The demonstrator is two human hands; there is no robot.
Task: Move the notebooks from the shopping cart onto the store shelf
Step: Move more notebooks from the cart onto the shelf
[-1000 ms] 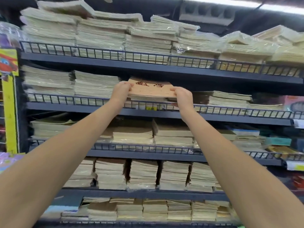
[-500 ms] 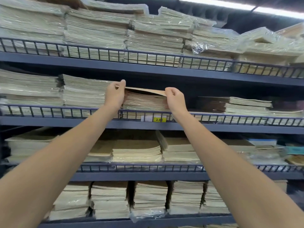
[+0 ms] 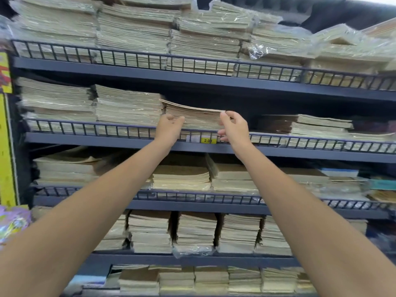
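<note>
A stack of brown-covered notebooks (image 3: 194, 116) lies on the second shelf (image 3: 278, 150) from the top, behind its wire rail, between taller stacks on the left and a dark gap on the right. My left hand (image 3: 169, 130) is at the stack's front left corner, fingers loosely curled, thumb against the page edges, holding nothing. My right hand (image 3: 234, 127) is at the front right corner, fingers spread, fingertips just touching the top cover. The shopping cart is out of view.
All the shelves hold notebook stacks, some wrapped in plastic (image 3: 257, 50). A yellow price tag (image 3: 207, 140) hangs on the rail between my hands. A lower, darker stack (image 3: 304, 127) sits to the right. A yellow upright strip (image 3: 6, 146) borders the left side.
The notebook stack went from held at the shelf edge to resting on the shelf. Both hands have let go and slid down to its front corners.
</note>
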